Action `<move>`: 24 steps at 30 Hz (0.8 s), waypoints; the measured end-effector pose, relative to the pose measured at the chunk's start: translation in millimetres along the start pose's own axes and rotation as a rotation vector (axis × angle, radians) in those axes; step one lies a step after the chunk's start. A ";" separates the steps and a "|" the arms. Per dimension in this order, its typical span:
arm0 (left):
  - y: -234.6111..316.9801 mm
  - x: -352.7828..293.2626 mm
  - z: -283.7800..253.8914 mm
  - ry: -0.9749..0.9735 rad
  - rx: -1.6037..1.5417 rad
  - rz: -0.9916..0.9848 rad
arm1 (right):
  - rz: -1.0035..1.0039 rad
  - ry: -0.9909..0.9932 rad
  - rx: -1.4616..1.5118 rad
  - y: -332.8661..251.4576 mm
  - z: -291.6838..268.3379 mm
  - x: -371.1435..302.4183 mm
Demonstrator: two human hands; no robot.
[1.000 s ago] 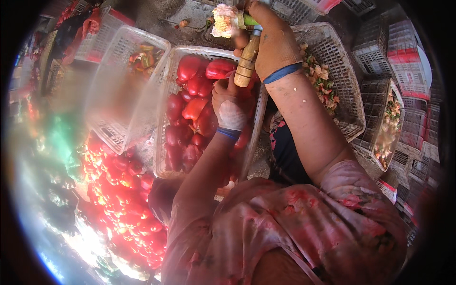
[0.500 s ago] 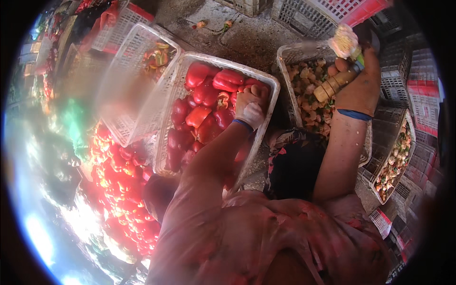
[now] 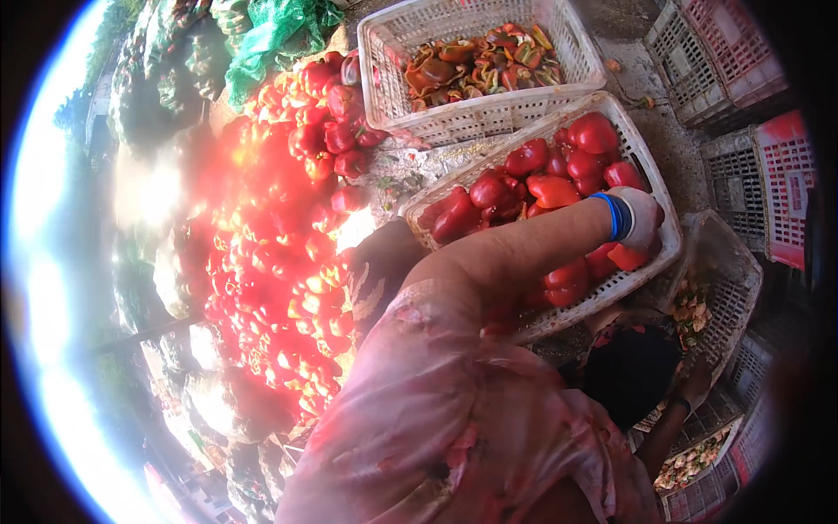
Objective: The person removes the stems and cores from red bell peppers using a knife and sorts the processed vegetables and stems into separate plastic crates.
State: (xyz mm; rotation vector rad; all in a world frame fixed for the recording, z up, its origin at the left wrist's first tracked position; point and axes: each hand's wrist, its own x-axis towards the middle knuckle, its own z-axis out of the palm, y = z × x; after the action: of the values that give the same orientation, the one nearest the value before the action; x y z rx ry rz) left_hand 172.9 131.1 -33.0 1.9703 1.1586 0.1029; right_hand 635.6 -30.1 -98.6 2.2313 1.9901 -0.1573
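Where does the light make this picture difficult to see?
In the head view, glare whitens the left edge and washes out part of the pepper pile; the right hand sits in shadow; the crated peppers look clearer.

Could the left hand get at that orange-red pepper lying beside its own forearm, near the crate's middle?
Probably yes: the left hand is over the same white crate, and the orange-red pepper lies on top, in plain view. Whether that hand holds something is hidden.
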 end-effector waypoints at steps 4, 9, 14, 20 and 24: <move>-100.0 -135.5 -84.1 0.224 0.059 0.305 | 0.177 0.339 0.470 -37.0 -51.0 51.9; -257.8 -337.1 -68.6 0.940 -0.515 -0.630 | 0.237 0.250 0.952 -244.1 -172.3 72.5; -415.7 -458.5 62.8 1.225 -1.333 -1.218 | 0.112 0.159 0.978 -366.1 -155.3 76.3; -517.5 -453.5 134.9 0.468 -0.407 -1.063 | 0.160 -0.099 0.885 -460.3 -131.0 74.9; -527.9 -434.6 123.2 0.317 -0.160 -1.176 | 0.088 -0.168 0.937 -501.1 -111.9 63.0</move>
State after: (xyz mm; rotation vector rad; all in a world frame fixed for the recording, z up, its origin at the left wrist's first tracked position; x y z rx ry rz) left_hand -384.3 -150.3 -338.1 0.9042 2.2464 -0.1137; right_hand 143.1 106.8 -19.7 2.6225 1.9288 -1.4712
